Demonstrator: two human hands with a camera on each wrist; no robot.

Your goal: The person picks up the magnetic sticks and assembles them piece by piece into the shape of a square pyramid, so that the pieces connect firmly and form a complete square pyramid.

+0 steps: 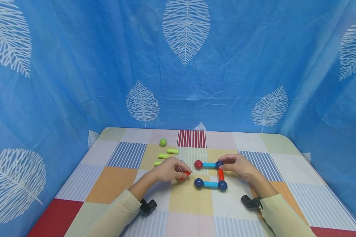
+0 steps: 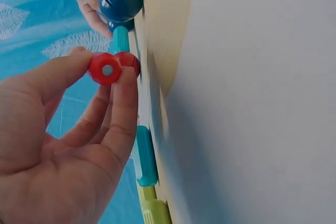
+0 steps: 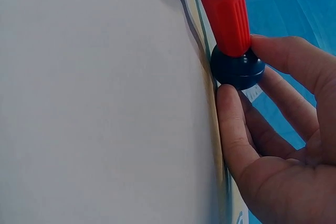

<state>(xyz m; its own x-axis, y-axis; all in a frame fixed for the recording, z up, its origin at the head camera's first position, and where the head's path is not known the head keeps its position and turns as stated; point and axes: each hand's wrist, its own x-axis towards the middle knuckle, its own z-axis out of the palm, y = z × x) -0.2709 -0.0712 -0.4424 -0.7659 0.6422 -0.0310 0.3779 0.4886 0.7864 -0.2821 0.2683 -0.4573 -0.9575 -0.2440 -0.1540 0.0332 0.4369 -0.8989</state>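
Left hand [image 1: 169, 170]: pinches a red piece [image 1: 185, 175], partly covered by the fingers, just left of the joined chain and apart from it.
Right hand [image 1: 239, 165]: thumb and fingers on the far-right dark blue ball [image 1: 219, 164].
Chain, far side: red ball [image 1: 198, 164], light blue rod [image 1: 209, 165], that same dark blue ball.
Chain, right side: red rod [image 1: 221, 175].
Chain, near side: dark blue balls [image 1: 222, 186] at either end of a second light blue rod [image 1: 211, 184]; left side open.
Yellow-green rods [image 1: 172, 151]: three, beyond left hand, nearest partly hidden.
Green ball [image 1: 163, 142]: farther back, behind the rods.
Cloth [image 1: 190, 200]: patchwork, stripes and plain squares.
Curtain [image 1: 106, 65]: blue, white leaf prints.
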